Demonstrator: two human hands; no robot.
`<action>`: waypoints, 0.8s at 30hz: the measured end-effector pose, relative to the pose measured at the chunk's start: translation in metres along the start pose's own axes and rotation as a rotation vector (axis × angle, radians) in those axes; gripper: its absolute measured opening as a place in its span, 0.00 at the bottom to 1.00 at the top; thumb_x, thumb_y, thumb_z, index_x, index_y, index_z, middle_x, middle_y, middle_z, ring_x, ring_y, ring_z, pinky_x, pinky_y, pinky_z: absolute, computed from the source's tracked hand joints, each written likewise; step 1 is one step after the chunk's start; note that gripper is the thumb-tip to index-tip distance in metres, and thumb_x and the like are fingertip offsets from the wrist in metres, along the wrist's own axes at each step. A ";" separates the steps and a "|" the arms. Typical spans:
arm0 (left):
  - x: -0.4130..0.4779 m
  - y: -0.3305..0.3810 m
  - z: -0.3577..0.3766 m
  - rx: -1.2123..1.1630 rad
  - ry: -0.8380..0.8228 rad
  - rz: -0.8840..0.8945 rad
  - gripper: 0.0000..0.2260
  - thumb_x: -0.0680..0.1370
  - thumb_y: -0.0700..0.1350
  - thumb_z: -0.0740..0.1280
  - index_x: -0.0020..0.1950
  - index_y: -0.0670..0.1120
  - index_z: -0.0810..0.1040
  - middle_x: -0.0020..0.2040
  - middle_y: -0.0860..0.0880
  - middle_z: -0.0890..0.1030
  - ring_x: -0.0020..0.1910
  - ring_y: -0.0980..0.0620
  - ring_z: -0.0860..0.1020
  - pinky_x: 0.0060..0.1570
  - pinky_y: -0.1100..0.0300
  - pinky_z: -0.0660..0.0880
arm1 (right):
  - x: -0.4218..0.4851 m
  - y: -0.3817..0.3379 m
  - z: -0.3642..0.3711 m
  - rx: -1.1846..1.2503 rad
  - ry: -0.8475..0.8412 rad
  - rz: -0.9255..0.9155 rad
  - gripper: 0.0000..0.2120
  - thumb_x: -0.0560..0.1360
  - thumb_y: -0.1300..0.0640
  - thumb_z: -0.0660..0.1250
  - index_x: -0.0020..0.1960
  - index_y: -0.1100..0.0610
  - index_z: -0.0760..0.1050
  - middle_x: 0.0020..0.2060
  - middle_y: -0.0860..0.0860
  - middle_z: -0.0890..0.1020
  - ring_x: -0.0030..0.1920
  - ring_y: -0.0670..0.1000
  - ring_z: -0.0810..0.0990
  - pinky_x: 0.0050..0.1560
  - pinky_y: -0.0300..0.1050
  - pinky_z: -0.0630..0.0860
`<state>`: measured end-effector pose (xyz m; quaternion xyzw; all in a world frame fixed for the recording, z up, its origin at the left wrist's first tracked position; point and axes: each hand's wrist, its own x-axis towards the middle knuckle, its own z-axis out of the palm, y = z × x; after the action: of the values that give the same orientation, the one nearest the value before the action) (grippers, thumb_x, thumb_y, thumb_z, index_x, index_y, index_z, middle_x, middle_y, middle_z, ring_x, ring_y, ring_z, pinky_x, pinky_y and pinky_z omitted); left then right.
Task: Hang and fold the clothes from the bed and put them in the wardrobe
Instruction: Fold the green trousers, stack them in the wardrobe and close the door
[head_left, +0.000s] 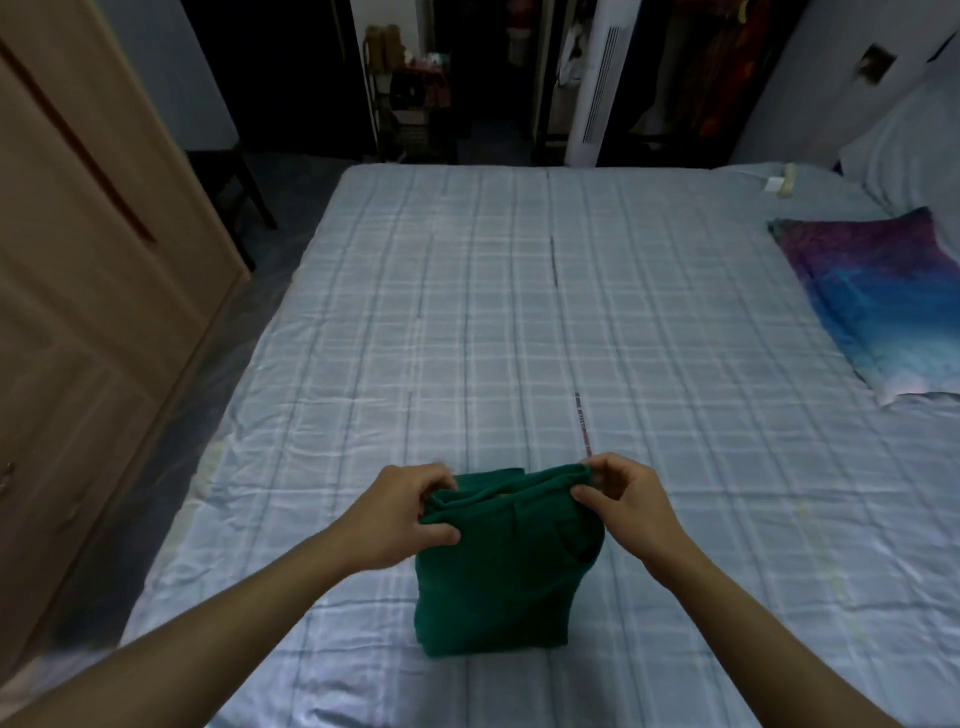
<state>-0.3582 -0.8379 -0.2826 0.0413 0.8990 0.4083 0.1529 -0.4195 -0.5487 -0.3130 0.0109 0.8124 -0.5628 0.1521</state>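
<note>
A dark green garment (498, 577), folded into a compact rectangle, lies on the near part of the bed (519, 312), which is covered by a pale blue checked sheet. My left hand (400, 514) pinches the garment's far left corner between thumb and fingers. At the far right corner my right hand (623, 504) grips the raised top edge the same way. That far edge is lifted slightly off the sheet, while the near part rests flat. The wooden wardrobe (88, 270) stands at the left with its doors closed.
A purple and blue pillow (878, 296) lies at the bed's right side, with a pale pillow (914, 150) behind it. A narrow floor strip (171, 431) separates bed and wardrobe. Beyond the bed stand a dark chair (228, 176), a shelf rack (410, 98) and a white tower unit (597, 83).
</note>
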 end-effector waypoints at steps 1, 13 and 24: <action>0.007 -0.009 0.005 -0.010 -0.018 -0.011 0.13 0.69 0.46 0.79 0.47 0.53 0.78 0.41 0.55 0.82 0.37 0.56 0.79 0.38 0.60 0.77 | 0.007 0.008 0.005 -0.023 0.003 0.022 0.08 0.72 0.64 0.74 0.49 0.55 0.81 0.42 0.54 0.85 0.46 0.54 0.84 0.51 0.57 0.82; 0.142 -0.126 0.047 -0.153 0.081 -0.163 0.11 0.71 0.40 0.78 0.48 0.46 0.78 0.42 0.52 0.83 0.39 0.57 0.82 0.40 0.61 0.80 | 0.135 0.093 0.060 -0.086 0.131 0.162 0.08 0.73 0.64 0.73 0.49 0.55 0.79 0.42 0.56 0.83 0.44 0.56 0.83 0.50 0.58 0.81; 0.173 -0.230 0.126 0.067 0.306 -0.329 0.30 0.75 0.46 0.74 0.74 0.43 0.66 0.67 0.43 0.72 0.65 0.44 0.71 0.64 0.52 0.69 | 0.164 0.206 0.104 -0.319 0.056 0.193 0.25 0.76 0.57 0.70 0.70 0.56 0.67 0.64 0.53 0.74 0.64 0.53 0.73 0.64 0.53 0.73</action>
<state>-0.4714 -0.8653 -0.5746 -0.1634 0.9194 0.3493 0.0777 -0.5127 -0.5940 -0.5769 0.0804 0.8903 -0.4093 0.1826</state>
